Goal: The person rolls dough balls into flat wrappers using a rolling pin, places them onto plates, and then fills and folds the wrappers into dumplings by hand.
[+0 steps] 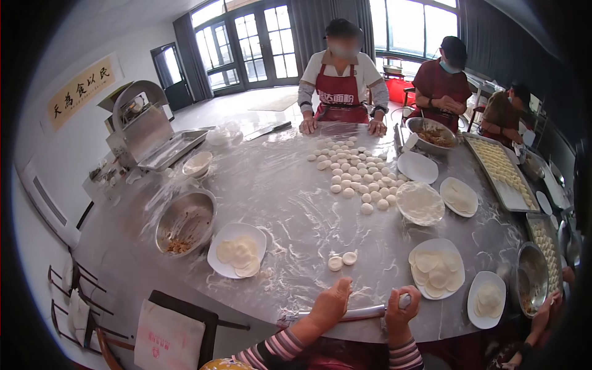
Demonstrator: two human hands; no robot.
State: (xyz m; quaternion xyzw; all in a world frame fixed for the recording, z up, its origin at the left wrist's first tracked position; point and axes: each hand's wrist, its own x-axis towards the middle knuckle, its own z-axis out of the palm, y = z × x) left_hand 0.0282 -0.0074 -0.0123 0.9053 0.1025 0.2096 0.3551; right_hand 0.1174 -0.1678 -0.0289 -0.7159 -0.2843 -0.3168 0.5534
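I am holding a rolling pin (365, 312) across the bottom centre of the frame, lying nearly level on the near edge of the floured metal table (290, 203). My left hand (330, 302) is curling over the pin's middle, fingers wrapping down around it, and my right hand (401, 308) is clenching its right end, the tip of which is poking out above my fist. Just above my hands, two small dough discs (342, 261) are lying side by side and touching, a little apart from the pin. To the left of them, a white plate of wrappers (237, 250) is sitting beside a large steel bowl (185, 222) with scraps of filling in it. To the right, another plate of wrappers (436, 268) is lying near a smaller plate (487, 299) at the lower right. A cluster of dough pieces (357, 172) is spreading over the upper middle of the table, well apart from me. At the top centre, a person in a red apron (342, 80) is resting both hands on the far edge. A tray of dumplings (502, 169) is lying along the right side.
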